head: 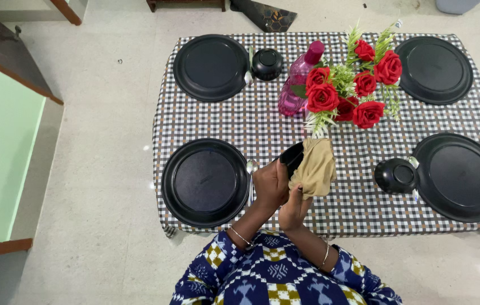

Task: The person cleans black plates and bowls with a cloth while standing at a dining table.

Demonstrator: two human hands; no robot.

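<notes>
Right now the left hand [270, 183] is gripping a small black bowl [292, 157] above the table's six o'clock edge while the right hand [295, 204] is pinching a tan cloth [314, 168] against it; the tilted bowl could slip onto the spoon [251, 168] at nine o'clock.

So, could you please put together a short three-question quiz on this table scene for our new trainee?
1. True or false: the left hand holds a small round black bowl.
2. How many large round black plates lie on the checked tablecloth?
3. What does the right hand hold against the bowl: A) a folded tan cloth, B) a metal spoon, C) a pink plastic bottle?

Key
1. True.
2. Four: far left, far right, near left, near right.
3. A; the spoon lies beside the near left plate, and the bottle stands by the red roses.
</notes>
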